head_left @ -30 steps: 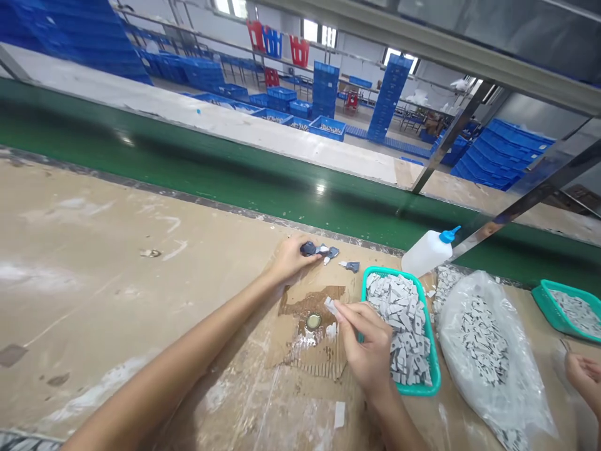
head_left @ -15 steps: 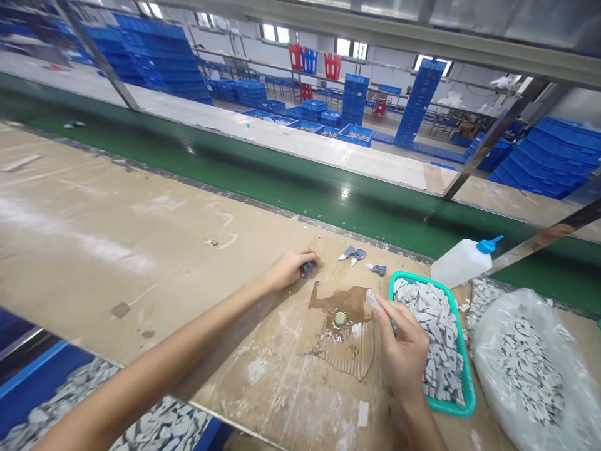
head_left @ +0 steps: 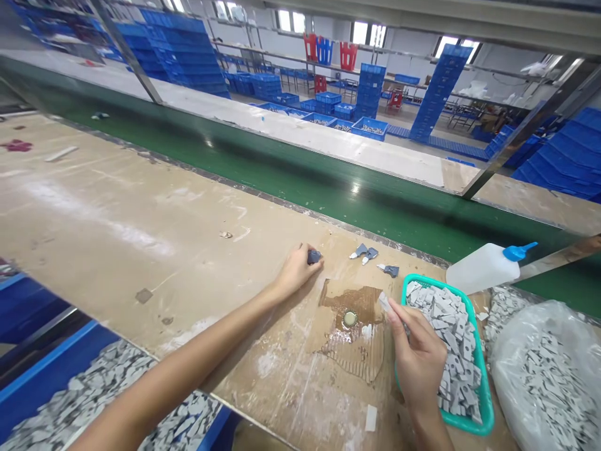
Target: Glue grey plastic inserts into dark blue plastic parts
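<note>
My left hand (head_left: pixel 298 269) is closed around a small dark grey plastic part (head_left: pixel 314 257), just above the bench. My right hand (head_left: pixel 419 351) pinches a small light grey plastic piece (head_left: pixel 385 302) between thumb and fingertips, over the right edge of a wet brown cardboard sheet (head_left: pixel 335 294). A round bottle cap (head_left: pixel 350 318) sits in a glossy puddle on that cardboard. Beyond the hands lie several dark grey parts with white tips, one of them a single part (head_left: pixel 389 270). Right beside my right hand stands a green basket (head_left: pixel 486 401) full of light grey pieces.
A white squeeze bottle (head_left: pixel 483 268) with a blue nozzle leans behind the basket. To the right is a clear plastic bag (head_left: pixel 511 382) of grey pieces. A green conveyor belt (head_left: pixel 282 172) runs past the bench. Blue bins (head_left: pixel 51 369) of pieces stand at lower left.
My left hand has turned and lifted slightly, so more of the dark grey part shows. My right hand keeps its pinch near the cardboard's edge. The whole view has shifted a little.
</note>
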The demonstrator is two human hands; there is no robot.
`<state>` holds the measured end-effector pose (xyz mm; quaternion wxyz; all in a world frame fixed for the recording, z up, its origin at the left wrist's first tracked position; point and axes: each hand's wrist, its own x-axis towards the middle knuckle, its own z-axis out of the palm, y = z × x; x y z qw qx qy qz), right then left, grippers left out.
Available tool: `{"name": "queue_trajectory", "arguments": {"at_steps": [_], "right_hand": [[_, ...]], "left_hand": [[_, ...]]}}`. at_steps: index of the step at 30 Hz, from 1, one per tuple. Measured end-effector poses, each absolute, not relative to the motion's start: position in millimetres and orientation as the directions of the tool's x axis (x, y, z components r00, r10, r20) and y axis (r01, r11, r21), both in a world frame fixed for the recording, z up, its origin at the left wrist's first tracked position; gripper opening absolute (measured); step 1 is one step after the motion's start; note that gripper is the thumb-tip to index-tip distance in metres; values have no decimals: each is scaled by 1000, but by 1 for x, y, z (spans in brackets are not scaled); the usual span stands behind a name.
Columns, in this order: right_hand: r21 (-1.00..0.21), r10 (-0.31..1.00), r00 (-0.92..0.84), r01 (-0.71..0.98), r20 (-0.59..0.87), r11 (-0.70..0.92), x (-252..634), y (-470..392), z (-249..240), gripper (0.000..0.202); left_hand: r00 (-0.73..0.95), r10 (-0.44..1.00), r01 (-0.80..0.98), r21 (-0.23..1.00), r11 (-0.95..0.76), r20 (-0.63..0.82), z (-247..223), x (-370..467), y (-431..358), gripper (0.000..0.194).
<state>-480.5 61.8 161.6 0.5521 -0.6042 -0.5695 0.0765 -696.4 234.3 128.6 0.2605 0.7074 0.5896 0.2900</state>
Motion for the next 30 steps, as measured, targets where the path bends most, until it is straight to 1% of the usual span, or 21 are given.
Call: {"name": "queue_trajectory", "arguments": {"at_steps": [1, 3, 5, 8, 11, 14, 16, 20, 26, 30], "right_hand": [[-752, 772, 339, 606, 538, 259, -480, 62, 161, 19], [-750, 772, 336, 608, 539, 260, -480, 62, 161, 19], [-750, 773, 334, 607, 540, 262, -480, 61, 162, 19], [-751, 769, 336, 603, 545, 269, -481, 62, 162, 19], [-761, 772, 342, 592, 536, 266, -481, 62, 161, 19], [-775, 776, 357, 578, 520, 254, -481, 61, 161, 18], [-783, 777, 366, 570, 512, 247, -480, 61, 161, 18], [-790, 778, 372, 561, 507, 247, -480, 61, 160, 18], [-778, 770, 367, 575, 522, 253, -480, 61, 160, 17], [-780, 770, 368, 571, 521, 255, -481, 61, 161, 18]], "left_hand": [[166, 980, 660, 726, -193, 110, 128, -698, 233, 27], [233, 965, 562, 794, -231, 116, 129, -702, 231, 29], [293, 947, 416, 873, -253, 135, 131, -706, 228, 33], [340, 926, 219, 944, -246, 163, 139, -704, 218, 35], [394, 912, 39, 989, -143, 117, 150, -696, 205, 36], [459, 885, -99, 995, -28, 70, 158, -687, 195, 32], [475, 877, -123, 992, -24, 80, 160, -683, 191, 29], [493, 862, -83, 992, -93, 122, 161, -678, 187, 24], [525, 835, -89, 986, -138, 164, 166, -675, 182, 22], [525, 826, -66, 977, -202, 206, 171, -674, 180, 20]]}}
